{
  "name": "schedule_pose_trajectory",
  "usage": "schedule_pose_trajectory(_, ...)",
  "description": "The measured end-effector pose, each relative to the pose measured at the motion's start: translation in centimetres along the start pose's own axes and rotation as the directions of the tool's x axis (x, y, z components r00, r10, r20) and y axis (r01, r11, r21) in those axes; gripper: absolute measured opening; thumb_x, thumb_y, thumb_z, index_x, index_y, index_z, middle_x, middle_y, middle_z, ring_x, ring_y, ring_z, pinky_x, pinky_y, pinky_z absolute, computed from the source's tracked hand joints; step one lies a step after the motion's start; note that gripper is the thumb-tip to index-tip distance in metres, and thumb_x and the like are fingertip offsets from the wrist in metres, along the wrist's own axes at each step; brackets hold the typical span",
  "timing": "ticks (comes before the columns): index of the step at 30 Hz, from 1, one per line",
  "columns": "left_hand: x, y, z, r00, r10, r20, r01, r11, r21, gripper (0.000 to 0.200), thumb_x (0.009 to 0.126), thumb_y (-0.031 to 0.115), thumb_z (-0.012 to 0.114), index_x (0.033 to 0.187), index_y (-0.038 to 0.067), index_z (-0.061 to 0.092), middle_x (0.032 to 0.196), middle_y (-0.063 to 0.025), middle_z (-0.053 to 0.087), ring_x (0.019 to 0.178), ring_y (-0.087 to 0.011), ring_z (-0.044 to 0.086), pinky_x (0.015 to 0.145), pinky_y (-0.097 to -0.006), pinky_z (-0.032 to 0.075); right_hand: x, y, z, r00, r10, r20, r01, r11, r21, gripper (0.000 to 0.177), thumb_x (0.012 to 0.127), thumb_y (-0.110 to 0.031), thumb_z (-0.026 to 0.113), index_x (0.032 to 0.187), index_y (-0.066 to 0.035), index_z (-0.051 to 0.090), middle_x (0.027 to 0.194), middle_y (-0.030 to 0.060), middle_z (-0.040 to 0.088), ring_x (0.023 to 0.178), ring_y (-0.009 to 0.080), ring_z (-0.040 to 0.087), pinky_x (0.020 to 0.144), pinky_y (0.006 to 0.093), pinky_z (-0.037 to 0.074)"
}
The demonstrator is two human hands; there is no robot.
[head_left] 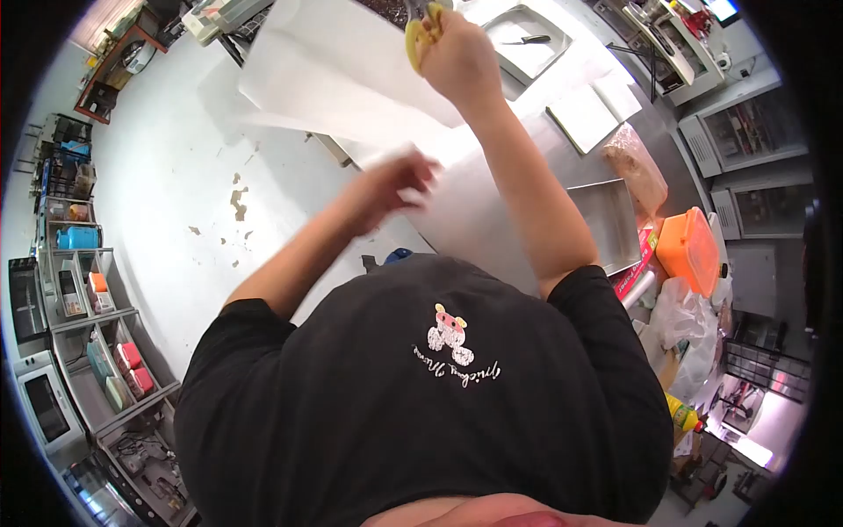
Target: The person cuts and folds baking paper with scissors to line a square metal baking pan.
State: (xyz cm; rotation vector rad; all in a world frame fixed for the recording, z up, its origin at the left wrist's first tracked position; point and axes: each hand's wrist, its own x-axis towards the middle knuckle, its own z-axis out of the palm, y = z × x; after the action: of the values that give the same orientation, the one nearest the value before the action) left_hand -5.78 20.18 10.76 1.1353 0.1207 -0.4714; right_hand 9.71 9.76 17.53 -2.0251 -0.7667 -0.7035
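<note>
My right hand (457,60) is closed round yellow-handled scissors (418,46) at the top centre. Beside them a large white sheet of paper (329,66) spreads to the left, over the metal table's (470,206) edge. My left hand (395,186) is blurred, below the sheet, with its fingers bent and apart and nothing visible in them. Behind my right hand lies a metal tray (559,50) with a knife (525,39) in it.
On the right stand an empty metal tray (604,220), a white pad (581,119), a plastic bag (634,167), an orange container (689,252) and a red box (639,263). Shelves (110,351) line the left side, beyond the pale floor.
</note>
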Motion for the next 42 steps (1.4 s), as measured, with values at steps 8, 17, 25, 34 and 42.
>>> schedule_pose_trajectory(8,9.4,-5.1,4.3,0.898,0.335,0.284,0.035,0.590,-0.807,0.059,0.080,0.038,0.070,0.123,0.016,0.036,0.134,-0.0106,0.037,0.124,-0.0240,0.038,0.100,-0.0495,0.036,1.0,-2.2,-0.9,0.953,0.247,-0.173,-0.243,0.969,0.049,0.022,0.086,-0.019,0.054,0.078,0.001,0.059,0.066,0.0228,0.059,0.063,0.0378,0.059,0.057,0.0419,0.045)
schedule_pose_trajectory(17,11.1,-4.4,3.2,0.984,0.148,0.104,-0.008,0.612,-0.791,0.018,0.082,0.023,0.070,0.094,0.017,0.057,0.100,0.0040,0.059,0.100,-0.0112,0.053,0.088,-0.0351,0.045,1.3,1.0,-2.8,0.887,0.328,-0.324,-0.372,0.924,-0.086,0.027,0.087,-0.018,0.052,0.073,0.004,0.057,0.062,0.0231,0.058,0.058,0.0369,0.058,0.055,0.0415,0.045)
schedule_pose_trajectory(25,9.4,-3.2,6.1,0.987,0.053,0.149,0.066,0.716,-0.695,0.010,0.087,0.020,0.064,0.090,0.012,0.059,0.087,0.0021,0.062,0.083,-0.0122,0.058,0.081,-0.0303,0.048,0.2,3.2,-5.7,0.811,0.458,-0.363,-0.533,0.835,-0.136,0.029,0.087,-0.023,0.056,0.075,0.004,0.058,0.066,0.0240,0.061,0.063,0.0351,0.062,0.058,0.0423,0.047)
schedule_pose_trajectory(34,8.2,-3.1,7.9,0.987,-0.158,0.014,0.132,0.766,-0.630,0.012,0.089,0.026,0.062,0.087,0.014,0.061,0.083,0.0034,0.061,0.082,-0.0125,0.059,0.080,-0.0305,0.048,-15.2,1.1,-15.7,0.598,0.721,0.350,-0.801,0.551,0.234,0.038,0.069,-0.032,0.076,0.083,-0.003,0.057,0.071,0.0036,0.056,0.065,0.0092,0.053,0.060,0.0260,0.044)
schedule_pose_trajectory(42,8.4,-3.8,8.7,0.990,-0.141,-0.014,0.107,0.810,-0.576,0.019,0.088,0.033,0.061,0.092,0.014,0.061,0.089,0.0038,0.061,0.088,-0.0117,0.058,0.082,-0.0323,0.047,-23.3,-1.5,-17.9,0.423,0.512,0.748,-0.899,0.343,0.273,0.071,0.062,-0.070,0.065,0.084,-0.003,0.054,0.076,0.0030,0.053,0.070,0.0115,0.050,0.063,0.0265,0.042)
